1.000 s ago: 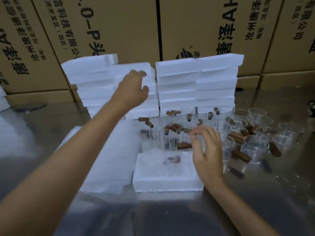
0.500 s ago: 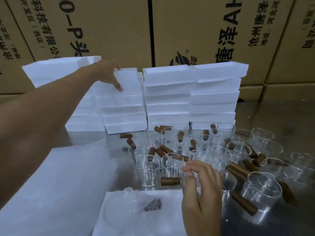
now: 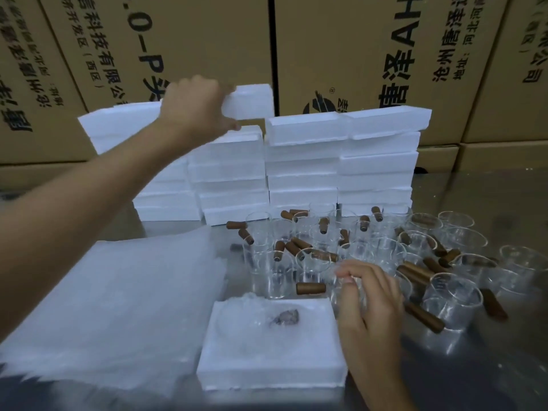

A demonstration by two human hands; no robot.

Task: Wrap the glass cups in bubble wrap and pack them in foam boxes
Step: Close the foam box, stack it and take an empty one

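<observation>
Head view: two hands, left [image 3: 194,109] gripping one foam piece [image 3: 252,102].

Your left hand [image 3: 195,109] reaches far forward on an outstretched arm, fingers and thumb clamped on a foam piece [image 3: 252,102]. Your right hand [image 3: 367,304] stays low, fingers loosely curled.

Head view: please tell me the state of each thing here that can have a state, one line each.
Left hand: grips a foam piece, raised above the stack.
Foam piece: lifted, tilted.
Right hand: fingers curled at a glass cup's rim.
Foam box: open, wrapped cup lying inside.
Foam stacks: piled in columns.
Glass cups: upright, unwrapped.
Bubble wrap: lying flat.
</observation>
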